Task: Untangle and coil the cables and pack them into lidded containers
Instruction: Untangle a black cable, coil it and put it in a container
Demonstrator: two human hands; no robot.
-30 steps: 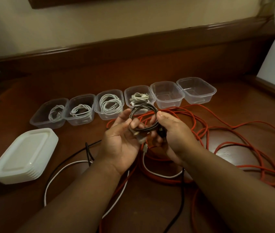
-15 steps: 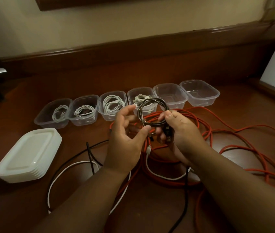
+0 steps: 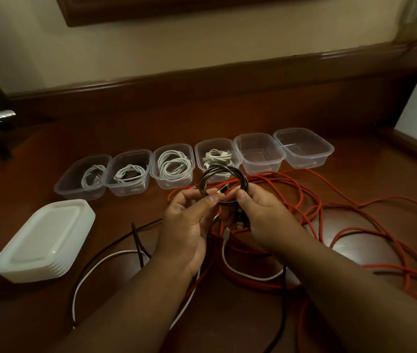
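I note the dark braided cable (image 3: pixel 224 186) wound into a small coil and held above the counter (image 3: pixel 227 118), just in front of the row of clear tubs. My left hand (image 3: pixel 189 220) pinches the coil's near-left rim, with one plug end by the thumb; my right hand (image 3: pixel 258 210) pinches the right rim, and a second plug (image 3: pixel 239 222) hangs below it. Both hands are closed on this coil. Four tubs at the left of the row hold white coiled cables; the fifth tub (image 3: pixel 259 152) and the sixth tub (image 3: pixel 304 146) hold nothing. A stack of white lids (image 3: pixel 43 240) sits at the near left. Loose on the counter lie a long orange cable (image 3: pixel 329 225), a white cable (image 3: pixel 95 271) and a black cable (image 3: pixel 136 233), crossing one another. In my judgement the step in hand is securing the coil: tuck the free plug end through the loops so they cannot spring apart, keep the turns even and small enough for the fifth tub, and hold the rim pinched until the coil is seated.
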